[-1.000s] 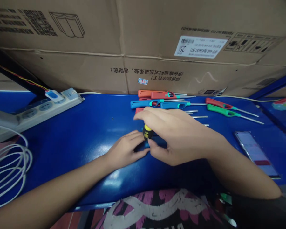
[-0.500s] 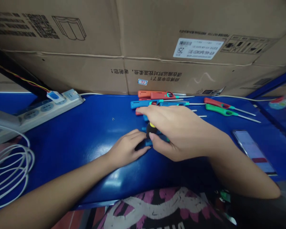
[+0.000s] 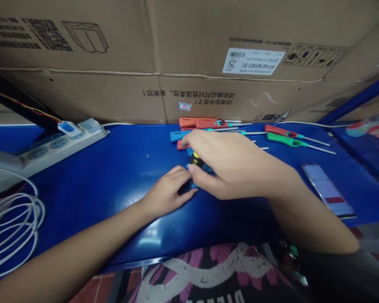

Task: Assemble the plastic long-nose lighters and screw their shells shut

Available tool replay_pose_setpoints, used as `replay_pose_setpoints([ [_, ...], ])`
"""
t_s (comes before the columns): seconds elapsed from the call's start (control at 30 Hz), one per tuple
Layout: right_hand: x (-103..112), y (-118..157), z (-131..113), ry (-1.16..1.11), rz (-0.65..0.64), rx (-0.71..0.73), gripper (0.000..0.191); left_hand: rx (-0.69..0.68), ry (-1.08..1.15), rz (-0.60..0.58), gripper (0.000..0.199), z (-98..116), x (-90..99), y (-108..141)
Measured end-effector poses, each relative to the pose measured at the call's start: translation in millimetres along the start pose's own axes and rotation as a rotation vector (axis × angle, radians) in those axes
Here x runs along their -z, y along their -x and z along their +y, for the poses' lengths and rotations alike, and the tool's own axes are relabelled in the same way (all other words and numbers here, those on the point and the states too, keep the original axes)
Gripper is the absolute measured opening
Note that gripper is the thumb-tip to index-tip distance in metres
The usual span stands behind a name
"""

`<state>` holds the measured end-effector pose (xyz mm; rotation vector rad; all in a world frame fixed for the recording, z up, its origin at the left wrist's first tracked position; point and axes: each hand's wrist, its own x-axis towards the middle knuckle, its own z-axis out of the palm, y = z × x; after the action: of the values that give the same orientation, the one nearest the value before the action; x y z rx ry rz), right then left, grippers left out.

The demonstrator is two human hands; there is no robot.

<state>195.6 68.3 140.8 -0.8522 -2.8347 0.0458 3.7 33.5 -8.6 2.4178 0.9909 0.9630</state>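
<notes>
Clamped from above, curved in from the left

Clamped, with thumb and fingers of the right hand, on a black-and-yellow handle, just beside the fingertips of the left hand. With the left, curved about a mostly hidden blue item; cannot tell whether tight on it. Poised low over the bench, near lighters.

The cardboard box bears inverted Chinese print, including "谢谢您!", and a QR code; its white label, also inverted, shows "25" and a barcode.
</notes>
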Motion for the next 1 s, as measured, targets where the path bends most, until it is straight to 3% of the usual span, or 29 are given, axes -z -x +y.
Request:
replay_pose_setpoints([
  [0.5, -1.1, 7.8, 10.2, -0.083, -0.025, 0.048, 0.028, -0.022, 0.023, 0.009, 0.013, 3.0, 3.1, -2.1],
  [0.73, -6.6, 9.6, 13.8, -0.070, 0.025, 0.115, 0.053, 0.009, 0.045, 0.008, 0.010, 2.1, 3.8, -2.4],
  [1.0, -8.3, 5.4, 11.1, -0.035, 0.024, 0.100, 0.040, 0.025, 0.009, -0.011, 0.013, 0.8, 5.5, -2.6],
])
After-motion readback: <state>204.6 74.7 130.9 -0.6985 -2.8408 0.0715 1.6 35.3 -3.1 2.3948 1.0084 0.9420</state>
